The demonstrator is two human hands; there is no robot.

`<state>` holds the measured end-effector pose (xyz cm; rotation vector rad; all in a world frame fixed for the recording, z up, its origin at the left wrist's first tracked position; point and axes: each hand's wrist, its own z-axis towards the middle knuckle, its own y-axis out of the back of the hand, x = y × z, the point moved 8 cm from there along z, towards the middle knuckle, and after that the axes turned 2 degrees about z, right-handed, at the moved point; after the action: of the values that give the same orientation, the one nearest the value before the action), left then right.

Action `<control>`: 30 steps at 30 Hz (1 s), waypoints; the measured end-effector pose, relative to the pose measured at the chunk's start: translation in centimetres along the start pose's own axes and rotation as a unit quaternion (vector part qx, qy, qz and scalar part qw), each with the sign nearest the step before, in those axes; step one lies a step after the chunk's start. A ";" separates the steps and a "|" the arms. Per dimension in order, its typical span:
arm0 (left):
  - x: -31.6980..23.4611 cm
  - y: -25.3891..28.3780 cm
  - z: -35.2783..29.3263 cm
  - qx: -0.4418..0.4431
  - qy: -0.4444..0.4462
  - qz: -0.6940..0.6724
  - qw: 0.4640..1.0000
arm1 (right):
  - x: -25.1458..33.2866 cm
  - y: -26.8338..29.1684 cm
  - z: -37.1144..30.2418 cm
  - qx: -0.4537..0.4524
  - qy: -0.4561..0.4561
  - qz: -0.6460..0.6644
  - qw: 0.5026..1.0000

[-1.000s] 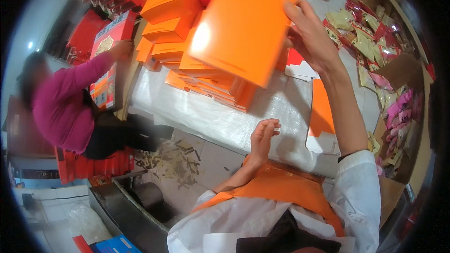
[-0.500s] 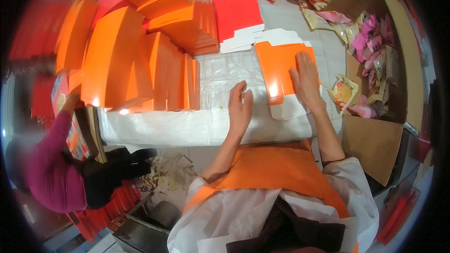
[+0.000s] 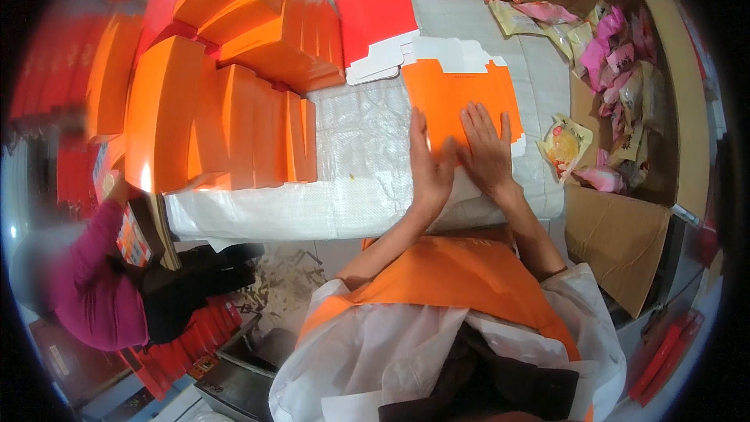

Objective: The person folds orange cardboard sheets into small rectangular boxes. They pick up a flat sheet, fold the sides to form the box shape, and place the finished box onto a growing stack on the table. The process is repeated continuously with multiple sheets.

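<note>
A flat orange carton blank [image 3: 445, 98] with white tabs lies on the white-covered table in front of me. My right hand [image 3: 488, 152] rests flat on its near part, fingers stretched out. At the blank's near left edge is my left hand [image 3: 431, 176], turned on its side with the fingers extended and the thumb toward my right hand. Both hands are open and hold nothing; they cover the blank's near edge. Just beyond its far left corner lies a flat red carton blank [image 3: 376, 19], also with white tabs.
Folded orange boxes [image 3: 160, 113] stand in rows and stacks at the left. On the right is a cardboard box [image 3: 683, 109] of wrapped snacks; one yellow packet [image 3: 564, 147] lies beside it. More packets [image 3: 508, 19] lie at the back. A person in a purple sleeve [image 3: 101, 219] works at far left.
My left hand has moved right to the orange blank's edge. My right hand has slid nearer and a little left over the blank. The whole view has shifted slightly.
</note>
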<state>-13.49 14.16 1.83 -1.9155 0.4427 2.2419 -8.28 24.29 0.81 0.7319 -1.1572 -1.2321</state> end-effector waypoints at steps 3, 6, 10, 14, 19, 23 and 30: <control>0.7 0.6 1.1 0.014 0.133 -0.149 0.980 | 0.3 1.3 -0.9 -0.022 0.061 0.086 0.994; 0.0 1.7 1.9 -0.031 0.226 -0.279 0.933 | 0.5 4.2 -1.1 -0.027 0.050 0.211 0.976; -1.6 4.2 2.3 -0.080 0.171 -0.396 0.898 | -0.3 3.6 -4.0 0.026 -0.201 0.597 0.776; -2.3 4.5 0.9 -0.068 0.164 -0.383 0.907 | 0.8 0.6 -4.3 0.039 -0.340 0.776 0.530; -2.1 5.6 0.2 -0.063 0.142 -0.354 0.922 | 1.9 -0.3 -3.6 0.001 -0.239 0.924 0.300; -0.7 5.7 -0.8 -0.048 0.147 -0.229 0.961 | 4.6 0.4 -3.9 -0.021 -0.332 0.884 0.329; 0.2 4.2 -1.9 -0.080 0.161 -0.275 0.945 | 5.8 -0.3 -4.4 0.066 -0.240 0.696 0.674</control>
<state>-13.00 9.53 1.90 -2.1523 -0.2319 1.6565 -4.63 17.98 0.82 -0.5093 -1.6840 0.0442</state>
